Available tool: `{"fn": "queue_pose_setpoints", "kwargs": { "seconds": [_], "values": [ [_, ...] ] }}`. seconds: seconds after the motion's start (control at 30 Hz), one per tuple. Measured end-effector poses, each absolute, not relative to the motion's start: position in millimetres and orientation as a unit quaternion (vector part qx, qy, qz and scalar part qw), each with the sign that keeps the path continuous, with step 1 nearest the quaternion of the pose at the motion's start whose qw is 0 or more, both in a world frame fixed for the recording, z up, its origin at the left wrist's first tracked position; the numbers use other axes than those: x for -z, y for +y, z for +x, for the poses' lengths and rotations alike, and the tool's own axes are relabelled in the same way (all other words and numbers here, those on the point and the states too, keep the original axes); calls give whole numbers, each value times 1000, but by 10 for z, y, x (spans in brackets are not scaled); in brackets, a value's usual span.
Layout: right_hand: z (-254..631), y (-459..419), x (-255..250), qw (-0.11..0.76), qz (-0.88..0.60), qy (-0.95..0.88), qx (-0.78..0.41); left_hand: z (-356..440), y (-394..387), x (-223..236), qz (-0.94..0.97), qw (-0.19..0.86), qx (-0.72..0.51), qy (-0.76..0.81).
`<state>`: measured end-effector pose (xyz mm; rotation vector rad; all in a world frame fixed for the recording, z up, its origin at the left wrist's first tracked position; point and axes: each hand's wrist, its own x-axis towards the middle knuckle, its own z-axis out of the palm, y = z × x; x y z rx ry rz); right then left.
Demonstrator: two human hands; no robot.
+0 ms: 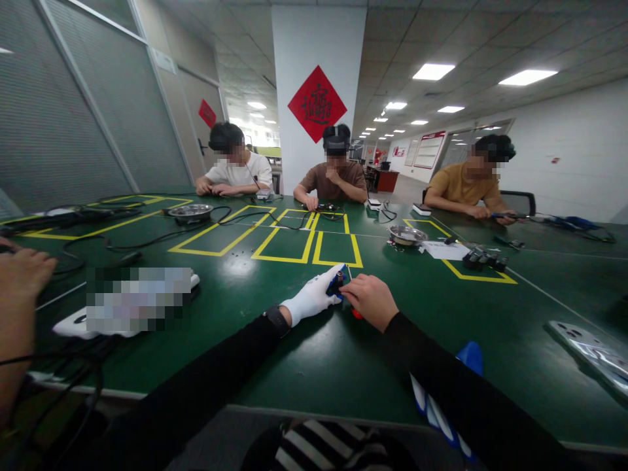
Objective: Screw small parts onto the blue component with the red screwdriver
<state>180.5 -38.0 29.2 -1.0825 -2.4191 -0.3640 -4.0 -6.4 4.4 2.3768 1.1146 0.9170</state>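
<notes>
My left hand [314, 292] wears a white glove with a blue palm side and is closed around a small dark piece with a metallic end [339, 278]. Bare and pinched, my right hand [371, 299] meets that piece from the right. A thin light rod [349, 273] shows beside its fingertips; whether the fingers grip the rod or the dark piece is hidden. Just under the right hand is a bright red object [357, 314], mostly covered. Under my right forearm lies another blue and white glove [470, 360].
Yellow tape rectangles [282, 260] mark the green table [275, 373]. Metal bowls [406, 235], a paper sheet [445, 250] and several dark blocks [483, 260] lie farther off. Phones [591, 353] and cables [73, 255] are at the sides. Three people sit opposite; another person's arm [19, 294] enters left.
</notes>
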Motion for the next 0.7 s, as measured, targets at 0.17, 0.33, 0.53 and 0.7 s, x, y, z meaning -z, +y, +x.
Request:
{"fn": "queue_pose_setpoints", "kwargs": {
  "seconds": [0.17, 0.33, 0.53, 0.7],
  "values": [
    [1767, -400, -299, 227, -386, -877, 175, -43, -83, -18, 850, 167, -327, 378],
    [1759, -400, -297, 232, -392, -873, 172, -26, -80, 5, 850, 170, -346, 360],
    [1783, -392, -299, 238, -403, -870, 154, -12, -56, 84, 838, 169, -351, 382],
    [1805, -387, -320, 226, -407, -877, 120, -10, -43, 93, 834, 173, -346, 393]
  ]
}}
